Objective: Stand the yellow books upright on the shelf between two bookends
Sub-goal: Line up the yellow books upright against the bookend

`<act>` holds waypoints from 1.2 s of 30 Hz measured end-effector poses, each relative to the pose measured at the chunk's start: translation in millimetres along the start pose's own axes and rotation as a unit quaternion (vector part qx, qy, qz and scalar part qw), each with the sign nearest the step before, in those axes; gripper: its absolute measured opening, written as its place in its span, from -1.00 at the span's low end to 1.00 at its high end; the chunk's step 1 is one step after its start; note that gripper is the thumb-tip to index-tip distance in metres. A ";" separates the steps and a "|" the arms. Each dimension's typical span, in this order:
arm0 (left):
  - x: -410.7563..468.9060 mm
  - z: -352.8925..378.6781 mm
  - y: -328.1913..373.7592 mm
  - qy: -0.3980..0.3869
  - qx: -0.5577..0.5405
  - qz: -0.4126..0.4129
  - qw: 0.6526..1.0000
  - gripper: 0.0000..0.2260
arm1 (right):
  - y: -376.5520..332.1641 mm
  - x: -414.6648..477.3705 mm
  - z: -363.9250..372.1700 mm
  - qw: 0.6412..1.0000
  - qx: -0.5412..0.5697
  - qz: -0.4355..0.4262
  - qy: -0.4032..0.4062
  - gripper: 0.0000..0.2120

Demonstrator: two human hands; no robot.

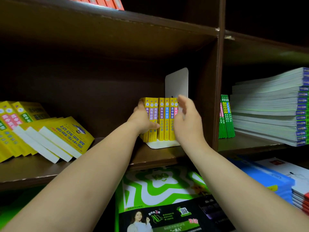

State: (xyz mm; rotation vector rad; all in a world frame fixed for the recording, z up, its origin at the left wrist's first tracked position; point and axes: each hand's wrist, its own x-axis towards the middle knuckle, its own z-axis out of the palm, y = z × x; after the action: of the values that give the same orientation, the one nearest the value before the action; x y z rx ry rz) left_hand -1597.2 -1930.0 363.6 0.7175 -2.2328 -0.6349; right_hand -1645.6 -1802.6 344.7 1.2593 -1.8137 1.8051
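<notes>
Left hand (142, 119) fingers clasp the upright yellow books (161, 119), steadying them against the white bookend (177, 82); right hand (187, 118) hovers open, empty.

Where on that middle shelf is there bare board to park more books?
Bare shelf board between the leaning yellow books and the upright yellow row. Crowded right of that: both hands, white bookend, then the divider wall.

both bare arms reach forward; left hand (143, 118) curled in a grip, right hand (187, 118) flat, fingers extended (slightly blurred).
</notes>
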 end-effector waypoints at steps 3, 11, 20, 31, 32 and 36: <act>-3.1 -1.7 -2.6 -0.003 -0.043 -0.001 0.999 -0.09 | 4.1 0.6 13.8 0.985 0.057 0.145 -0.070 -0.59; -13.0 -15.1 -6.0 -0.039 -0.160 -0.024 0.986 -0.26 | 5.1 6.5 29.9 0.969 0.088 0.222 -0.058 -0.66; -16.0 -21.2 -8.1 -0.078 -0.189 -0.047 0.978 -0.36 | 3.9 3.4 16.1 0.947 0.165 0.260 -0.097 -0.78; -18.1 -21.7 -9.1 -0.082 -0.212 -0.047 0.973 -0.37 | 11.1 8.9 5.1 0.945 0.109 0.245 -0.184 -0.67; -18.1 -21.6 -9.0 -0.080 -0.207 -0.045 0.974 -0.37 | 9.6 10.4 4.4 0.945 0.088 0.246 -0.196 -0.66; -17.5 -21.4 -8.9 -0.073 -0.199 -0.044 0.976 -0.37 | 9.4 14.8 11.4 0.949 0.049 0.238 -0.199 -0.64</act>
State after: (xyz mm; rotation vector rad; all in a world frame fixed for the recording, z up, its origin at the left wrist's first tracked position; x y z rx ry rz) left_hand -1568.2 -1930.1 363.6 0.5797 -2.1156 -1.1714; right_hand -1656.8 -1820.0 347.3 1.3895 -2.4530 2.0072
